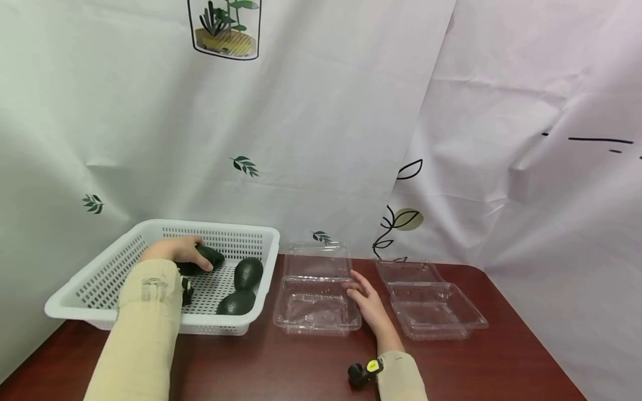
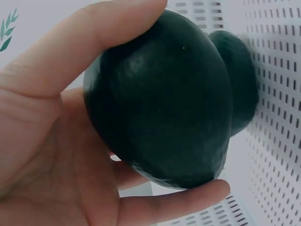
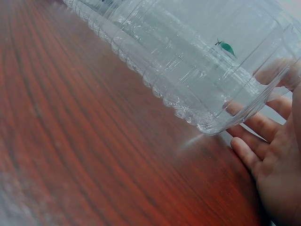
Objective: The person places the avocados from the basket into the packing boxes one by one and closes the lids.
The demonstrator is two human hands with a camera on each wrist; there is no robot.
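- On the table, left end: basket, white, slotted walls, broad rim; its right edge just beside the middle box, a narrow gap between.
- Within the basket: left hand, thumb and fingers grasping the held avocado, dark green; the forearm crosses the front rim.
- Room inside: slotted floor visible between the held avocado and the pair at the right wall.
- Right side of the basket: rear avocado, near the right wall; front avocado, in the front right corner, the two close together.
- Middle box: clear plastic, lid swung back toward the cloth, tray open upward.
- Right hand: fingers relaxed and spread, touching the right edge of the middle box near the hinge; the right wrist view shows fingertips at one corner.
- Right box: clear plastic, likewise opened with its lid back; well apart from the basket, a strip of wood between it and the middle box.
- Margins: wood shows in front of both boxes and between the right box and the table's right edge; the cloth stands close behind.
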